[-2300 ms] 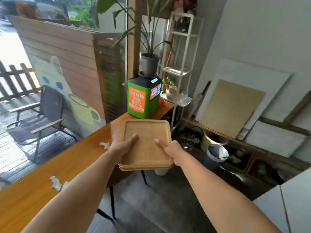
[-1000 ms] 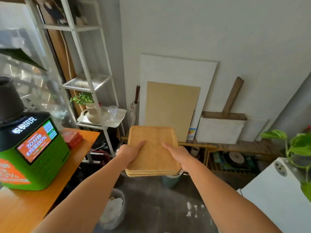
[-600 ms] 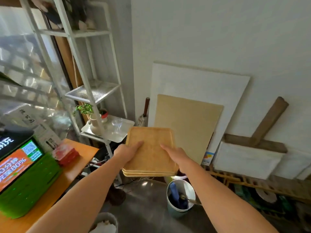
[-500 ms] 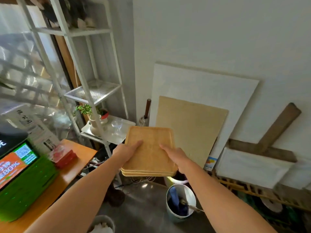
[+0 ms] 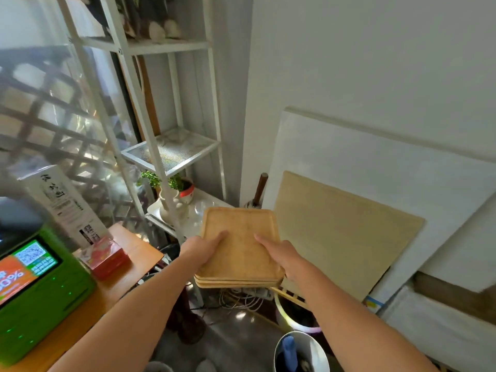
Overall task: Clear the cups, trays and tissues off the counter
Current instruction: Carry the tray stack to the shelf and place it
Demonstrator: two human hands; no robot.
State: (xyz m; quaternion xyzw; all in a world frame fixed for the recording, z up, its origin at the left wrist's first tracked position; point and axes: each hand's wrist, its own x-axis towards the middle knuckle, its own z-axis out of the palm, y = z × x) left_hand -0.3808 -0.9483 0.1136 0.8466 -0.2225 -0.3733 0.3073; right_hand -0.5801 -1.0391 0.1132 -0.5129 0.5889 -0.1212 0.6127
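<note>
White walls meet in a corner where a shelf rack (image 5: 171, 151) stands, a small potted plant (image 5: 171, 183) on its low shelf. At lower left the orange wooden surface (image 5: 128, 280) carries a green machine (image 5: 40, 288) with a lit screen and a red box (image 5: 107, 257) just beside it. A stack of wooden trays (image 5: 239, 253) is held in the air, off the surface, above tangled cables (image 5: 241, 296). The left hand (image 5: 200, 247) holds the stack's left edge, thumb on top. The right hand (image 5: 281, 253) holds the right edge likewise, so each grip is closed on the trays. A tan board (image 5: 341, 232) leans against the wall to the right, and a bucket (image 5: 300, 353) stands on the floor below.
</note>
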